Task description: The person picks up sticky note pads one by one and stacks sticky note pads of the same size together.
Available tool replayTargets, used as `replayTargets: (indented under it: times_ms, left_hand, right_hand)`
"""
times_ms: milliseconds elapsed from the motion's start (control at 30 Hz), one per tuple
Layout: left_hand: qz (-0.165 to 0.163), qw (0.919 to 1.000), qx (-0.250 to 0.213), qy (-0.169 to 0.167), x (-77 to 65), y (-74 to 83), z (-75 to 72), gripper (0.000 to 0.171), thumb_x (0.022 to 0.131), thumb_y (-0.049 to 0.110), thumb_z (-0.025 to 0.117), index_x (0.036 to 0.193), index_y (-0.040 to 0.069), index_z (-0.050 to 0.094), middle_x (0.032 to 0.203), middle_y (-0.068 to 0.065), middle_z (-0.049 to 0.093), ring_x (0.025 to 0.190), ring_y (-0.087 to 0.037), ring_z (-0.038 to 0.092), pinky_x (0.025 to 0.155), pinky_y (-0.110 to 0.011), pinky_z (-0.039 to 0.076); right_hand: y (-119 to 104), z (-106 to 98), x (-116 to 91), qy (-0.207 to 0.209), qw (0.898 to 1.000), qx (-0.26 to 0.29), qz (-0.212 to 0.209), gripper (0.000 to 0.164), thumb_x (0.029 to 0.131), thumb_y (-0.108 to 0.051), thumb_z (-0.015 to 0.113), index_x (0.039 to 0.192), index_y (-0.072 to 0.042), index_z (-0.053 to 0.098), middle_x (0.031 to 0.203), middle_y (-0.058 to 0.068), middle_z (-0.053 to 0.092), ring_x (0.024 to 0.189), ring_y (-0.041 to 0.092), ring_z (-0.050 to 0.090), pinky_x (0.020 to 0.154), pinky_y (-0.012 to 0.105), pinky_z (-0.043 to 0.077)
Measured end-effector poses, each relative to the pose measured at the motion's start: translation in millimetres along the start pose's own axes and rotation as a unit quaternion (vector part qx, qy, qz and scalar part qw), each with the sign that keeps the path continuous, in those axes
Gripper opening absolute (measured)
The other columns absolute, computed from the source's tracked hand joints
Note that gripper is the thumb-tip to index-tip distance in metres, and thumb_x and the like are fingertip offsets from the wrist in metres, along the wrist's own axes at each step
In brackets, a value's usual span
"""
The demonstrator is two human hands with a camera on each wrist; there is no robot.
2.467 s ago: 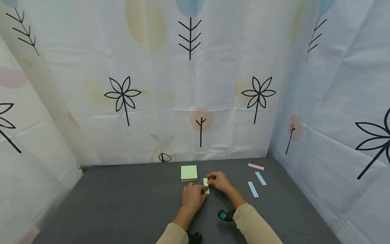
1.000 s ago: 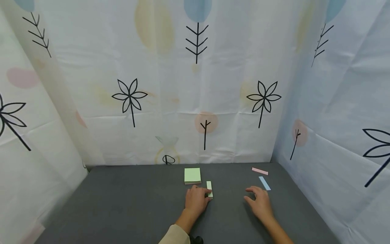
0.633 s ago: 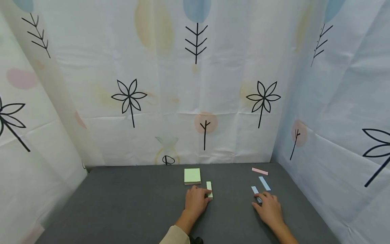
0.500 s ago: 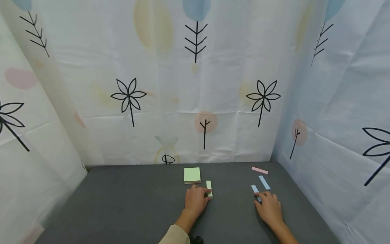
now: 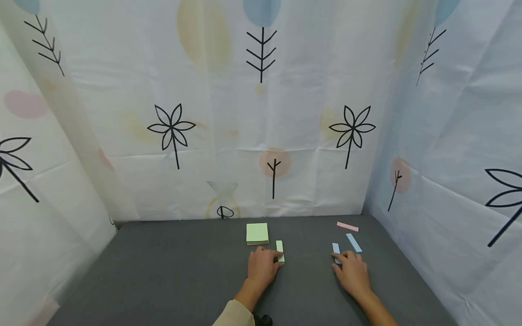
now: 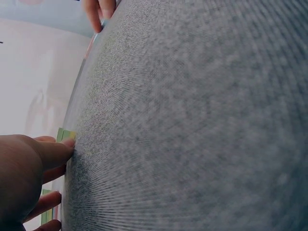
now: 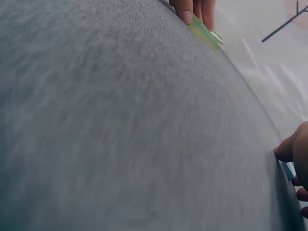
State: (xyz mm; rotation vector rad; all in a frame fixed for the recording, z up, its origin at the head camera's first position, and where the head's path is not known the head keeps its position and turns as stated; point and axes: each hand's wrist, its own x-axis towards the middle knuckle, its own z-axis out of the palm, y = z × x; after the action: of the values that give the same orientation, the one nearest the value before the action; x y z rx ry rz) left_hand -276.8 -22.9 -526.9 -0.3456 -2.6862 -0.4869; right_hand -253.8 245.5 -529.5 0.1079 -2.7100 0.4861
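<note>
In the head view my left hand [image 5: 261,268] holds a narrow pale-green sticky-note pad [image 5: 279,246] on the grey table, with thumb and fingers at its near part. Green and yellow layers show along this pad's side [image 7: 204,34] in the right wrist view. My right hand [image 5: 354,274] pinches a narrow light-blue sticky-note pad [image 5: 335,248] lying on the table, its near end partly covered by the fingers. In the right wrist view, a bit of this blue pad [image 7: 288,171] shows between thumb and fingers.
A square stack of sticky notes [image 5: 257,233], green on top with a reddish layer below, lies behind my left hand. Beyond my right hand are another blue strip [image 5: 354,243] and a pink strip [image 5: 347,226]. Patterned white cloth [image 5: 228,136] encloses the table's back and sides.
My right hand left the green pad, reached right to the nearer blue pad and has turned it straighter, shifting it slightly left and away. My left hand stays on the green pad.
</note>
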Motion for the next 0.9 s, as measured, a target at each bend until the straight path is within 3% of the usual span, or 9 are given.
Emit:
replayTargets:
  times_ms: [667, 900]
  left_hand:
    - [-0.001, 1.0000, -0.001, -0.004, -1.8, 1.1, 0.9, 0.025, 0.076, 0.029, 0.083, 0.100, 0.029, 0.079, 0.088, 0.008, 0.071, 0.085, -0.018, 0.058, 0.068, -0.037, 0.041]
    - [-0.003, 1.0000, -0.004, -0.003, -1.2, 0.4, 1.5, 0.025, 0.076, 0.030, 0.083, 0.101, 0.029, 0.079, 0.087, 0.008, 0.071, 0.084, -0.018, 0.057, 0.067, -0.037, 0.040]
  right_hand:
    - [-39.3, 26.3, 24.0, -0.022, 0.999, -0.013, -0.019, 0.041, 0.087, -0.023, 0.073, 0.123, -0.005, 0.067, 0.110, 0.015, 0.055, 0.099, 0.035, 0.047, 0.080, 0.053, 0.038]
    - [-42.2, 29.5, 29.6, -0.020, 0.999, -0.001, -0.039, 0.043, 0.085, -0.024, 0.075, 0.123, -0.007, 0.066, 0.111, 0.014, 0.057, 0.101, 0.035, 0.048, 0.080, 0.053, 0.038]
